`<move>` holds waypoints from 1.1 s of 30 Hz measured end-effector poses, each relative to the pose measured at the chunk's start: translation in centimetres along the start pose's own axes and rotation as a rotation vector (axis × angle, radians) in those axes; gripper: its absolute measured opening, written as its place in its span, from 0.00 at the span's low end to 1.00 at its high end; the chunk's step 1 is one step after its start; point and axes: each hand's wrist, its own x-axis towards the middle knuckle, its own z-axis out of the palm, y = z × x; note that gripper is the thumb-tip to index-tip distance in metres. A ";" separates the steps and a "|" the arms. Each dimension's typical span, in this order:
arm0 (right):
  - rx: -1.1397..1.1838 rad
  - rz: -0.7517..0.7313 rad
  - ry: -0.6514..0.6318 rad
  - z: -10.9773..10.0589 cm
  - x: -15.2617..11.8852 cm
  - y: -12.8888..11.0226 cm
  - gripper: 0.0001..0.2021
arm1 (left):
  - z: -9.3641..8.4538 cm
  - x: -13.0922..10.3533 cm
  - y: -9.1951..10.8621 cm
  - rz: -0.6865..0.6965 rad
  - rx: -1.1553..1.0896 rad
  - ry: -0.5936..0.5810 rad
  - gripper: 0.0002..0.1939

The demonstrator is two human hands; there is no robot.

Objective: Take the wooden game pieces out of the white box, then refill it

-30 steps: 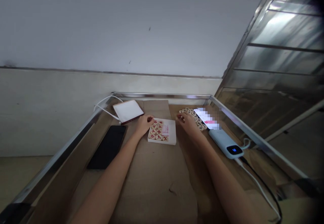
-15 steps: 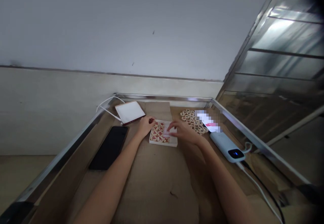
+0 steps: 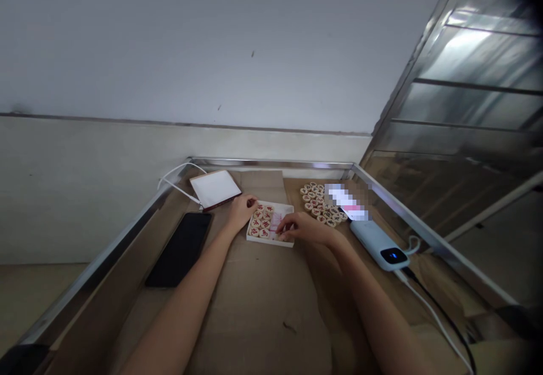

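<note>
A shallow white box (image 3: pixel 285 210) lies on the cardboard, its left half filled with round wooden chess pieces (image 3: pixel 260 223) marked in red. My left hand (image 3: pixel 240 211) grips the box's left edge. My right hand (image 3: pixel 299 228) reaches into the box's near right part, fingertips pinched low on a chess piece that they mostly hide. To the right of the box lies a loose pile of chess pieces (image 3: pixel 314 200).
The box's lid (image 3: pixel 215 188) lies at the back left, with a white cable (image 3: pixel 175 181) beside it. A black phone (image 3: pixel 180 249) lies left. A lit phone (image 3: pixel 348 203) and a blue power bank (image 3: pixel 379 244) with cables lie right. Metal rails (image 3: pixel 271 162) border the surface.
My right hand left the loose pile, crossed left over the box and came down at its near right part. My left hand stayed on the box's edge.
</note>
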 end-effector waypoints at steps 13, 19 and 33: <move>-0.066 0.107 0.395 -1.6 -0.3 1.8 0.08 | 0.0 0.0 0.0 0.007 0.015 -0.013 0.09; -0.226 0.205 0.385 -3.3 -1.6 3.7 0.08 | 0.1 0.0 -0.1 0.003 0.020 -0.013 0.10; -0.643 0.364 0.397 -2.6 -1.9 3.6 0.06 | -0.2 -0.1 0.2 -0.008 0.001 -0.035 0.10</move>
